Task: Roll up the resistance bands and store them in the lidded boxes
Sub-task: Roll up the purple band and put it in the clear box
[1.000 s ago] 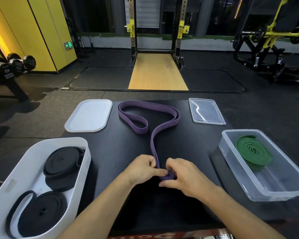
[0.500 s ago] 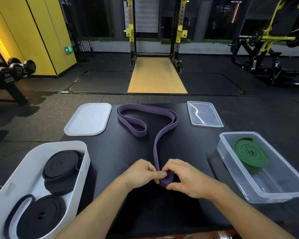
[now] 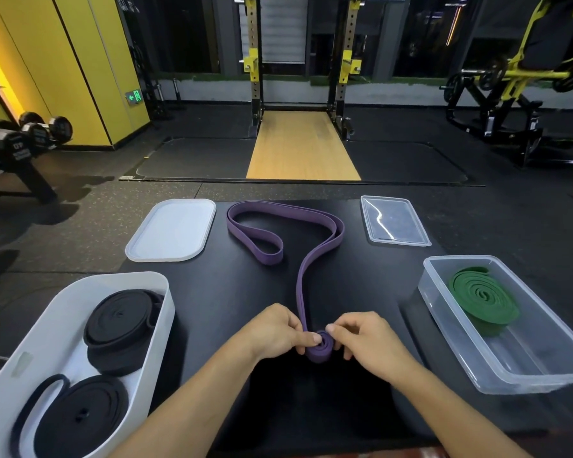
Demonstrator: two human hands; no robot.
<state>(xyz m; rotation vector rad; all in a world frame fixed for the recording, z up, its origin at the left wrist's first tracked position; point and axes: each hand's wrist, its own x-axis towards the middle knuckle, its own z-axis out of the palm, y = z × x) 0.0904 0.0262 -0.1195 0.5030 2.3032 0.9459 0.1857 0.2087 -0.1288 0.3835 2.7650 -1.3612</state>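
The small coiled end of the purple band [image 3: 320,348] is pinched on the surface [image 3: 212,309] by curled fingers of the left hand [image 3: 273,328] and right hand [image 3: 366,338].

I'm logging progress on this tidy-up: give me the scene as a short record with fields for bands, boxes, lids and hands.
Purple band: on black table, near end rolled into small coil, rest unrolled
Left hand: pinches coil
Right hand: pinches coil
White box: two rolled black bands
Clear box: one rolled green band
Lids: white lid, clear lid, both off, at table's far edge
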